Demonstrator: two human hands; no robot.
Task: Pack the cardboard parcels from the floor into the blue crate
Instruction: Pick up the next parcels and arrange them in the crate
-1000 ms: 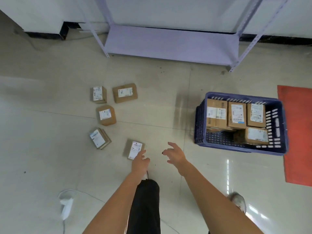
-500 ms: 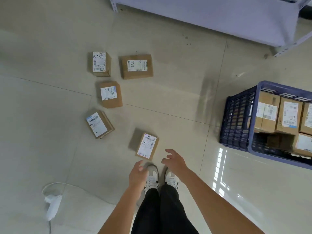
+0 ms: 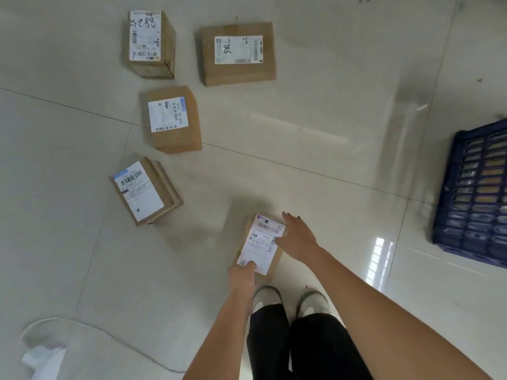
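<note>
Small brown cardboard parcel with white label (image 3: 260, 244) sits low centre — left hand (image 3: 242, 272) pinches its near end, right hand (image 3: 295, 237) curls over its right edge. Risk: shallow grip slips before the dark blue slatted plastic crate (image 3: 476, 198) at right edge.

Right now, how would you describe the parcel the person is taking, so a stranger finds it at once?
Start at the person's shoes at the bottom. Just ahead of the toes lies a small cardboard parcel with a white label. Unlike the four other parcels farther off, it has both hands on it: the left hand at its near end, the right hand at its right side.
</note>
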